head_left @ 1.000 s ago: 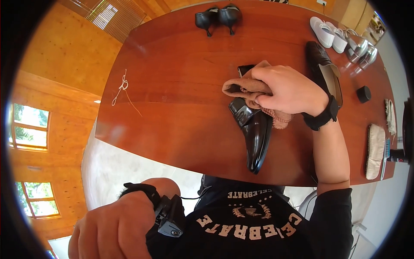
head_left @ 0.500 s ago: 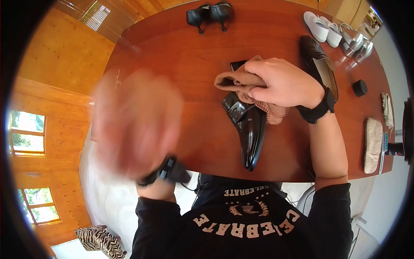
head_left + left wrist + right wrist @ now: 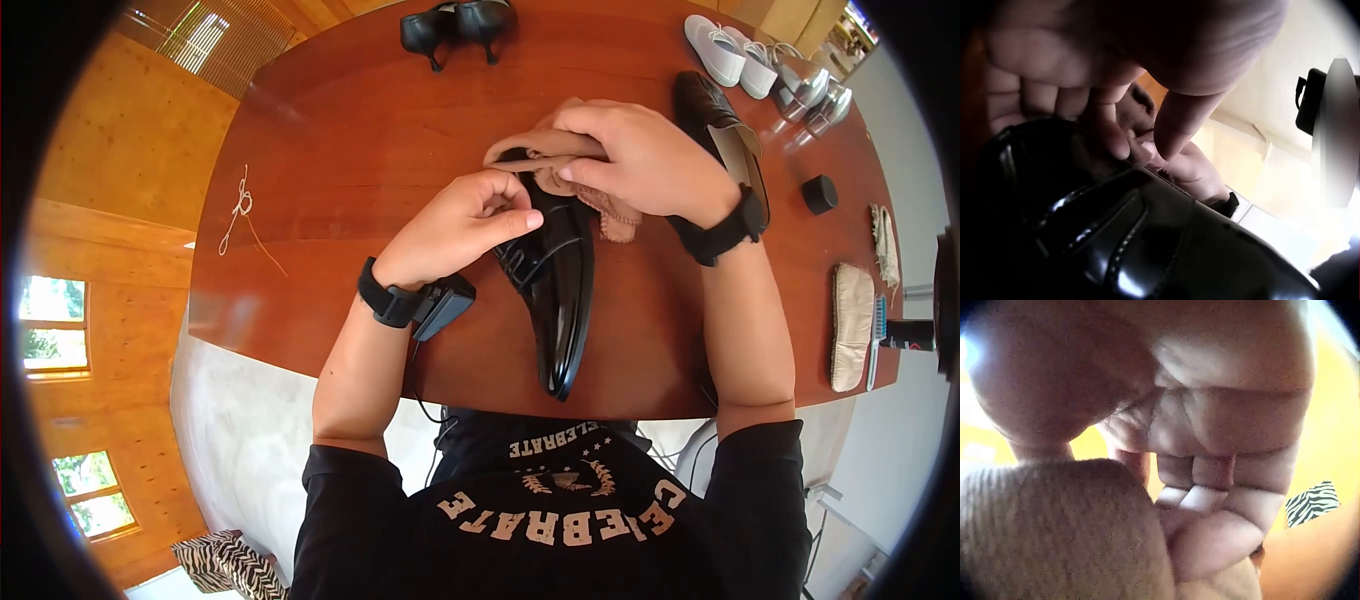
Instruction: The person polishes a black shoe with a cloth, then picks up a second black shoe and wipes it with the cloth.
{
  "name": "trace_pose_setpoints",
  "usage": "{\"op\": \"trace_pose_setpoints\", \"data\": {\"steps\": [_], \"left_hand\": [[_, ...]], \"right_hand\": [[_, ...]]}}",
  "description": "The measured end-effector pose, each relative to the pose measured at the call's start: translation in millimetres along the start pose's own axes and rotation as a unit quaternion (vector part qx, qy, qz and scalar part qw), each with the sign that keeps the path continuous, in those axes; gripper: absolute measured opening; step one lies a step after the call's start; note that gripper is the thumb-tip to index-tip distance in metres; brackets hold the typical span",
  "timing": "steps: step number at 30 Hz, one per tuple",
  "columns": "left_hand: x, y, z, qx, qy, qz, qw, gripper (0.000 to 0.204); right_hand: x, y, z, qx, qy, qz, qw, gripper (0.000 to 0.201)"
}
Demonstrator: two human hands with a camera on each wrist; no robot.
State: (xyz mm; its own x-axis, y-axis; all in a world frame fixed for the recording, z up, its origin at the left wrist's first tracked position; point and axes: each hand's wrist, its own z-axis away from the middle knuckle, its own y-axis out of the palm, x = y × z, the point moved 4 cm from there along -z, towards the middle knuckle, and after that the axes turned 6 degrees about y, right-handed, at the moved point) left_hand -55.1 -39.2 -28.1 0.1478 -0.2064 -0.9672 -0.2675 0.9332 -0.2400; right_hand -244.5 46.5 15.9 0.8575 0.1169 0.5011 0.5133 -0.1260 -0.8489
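Note:
A glossy black dress shoe lies toe toward the person near the table's front edge. At its upper part, my left hand holds the side by the opening, thumb over the top and fingers curled. The left wrist view shows these fingers partly hidden behind the shoe. My right hand grips a folded brown cloth with stitched edges, which covers part of the shoe's heel end. In the right wrist view, the cloth bulges beside the curled fingers.
A matching dark shoe lies beyond my right wrist. Black heels stand at the back, white sneakers and silver shoes back right. Rightward are a round black tin, beige pad and blue-bristled brush. String lies left.
My left hand has come up from beside the body, over the table, to the shoe. The shoe has rolled slightly, its strap now further left. My right hand keeps its grip on the cloth.

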Motion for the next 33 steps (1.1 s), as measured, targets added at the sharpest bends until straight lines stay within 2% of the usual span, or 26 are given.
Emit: {"op": "trace_pose_setpoints", "data": {"steps": [4,7,10,13,14,17,18,21,22,25,28,33], "left_hand": [[10.9,1.2,3.7,0.045,0.001,0.101,0.994,0.02],[15.2,2.4,4.4,0.03,0.028,0.12,0.992,0.023],[19.9,5.0,3.8,0.024,0.029,0.151,0.988,0.024],[24.8,2.6,3.7,0.034,0.016,0.15,0.988,0.034],[3.6,12.1,2.6,-0.006,0.118,0.194,0.974,0.05],[9.4,9.9,2.7,0.061,0.094,0.166,0.98,0.059],[3.9,16.7,2.5,0.024,0.144,0.21,0.967,0.044],[31.8,5.8,0.6,0.088,0.022,0.088,0.992,0.032],[32.3,8.2,1.6,0.056,0.043,0.111,0.991,0.024],[25.2,11.0,3.3,0.059,0.05,0.151,0.985,0.024],[29.2,11.0,1.3,0.064,0.06,0.135,0.987,0.024],[32.0,12.2,1.4,0.061,0.06,0.133,0.987,0.024]], "right_hand": [[-4.3,1.5,-4.7,-0.015,0.054,0.02,0.998,0.028],[-11.2,1.9,-6.1,-0.061,0.071,0.0,0.996,0.022],[-2.8,-1.2,-3.9,-0.039,0.052,0.011,0.998,0.022],[18.6,-8.9,5.2,0.049,0.02,-0.046,0.998,0.022],[21.8,-7.5,6.0,0.078,-0.028,-0.05,0.995,0.023],[30.4,-3.6,8.3,0.089,-0.062,-0.052,0.993,0.021],[28.9,-3.0,7.1,0.076,-0.039,-0.057,0.995,0.022],[17.7,2.0,0.7,0.033,0.029,-0.065,0.997,0.025],[12.2,4.2,-2.4,0.023,0.039,-0.056,0.997,0.027],[4.3,4.4,-5.0,-0.007,0.067,-0.017,0.998,0.03],[0.2,3.6,-5.5,-0.042,0.066,0.033,0.996,0.03],[5.2,2.5,-4.9,-0.03,0.03,0.019,0.999,0.026]]}}
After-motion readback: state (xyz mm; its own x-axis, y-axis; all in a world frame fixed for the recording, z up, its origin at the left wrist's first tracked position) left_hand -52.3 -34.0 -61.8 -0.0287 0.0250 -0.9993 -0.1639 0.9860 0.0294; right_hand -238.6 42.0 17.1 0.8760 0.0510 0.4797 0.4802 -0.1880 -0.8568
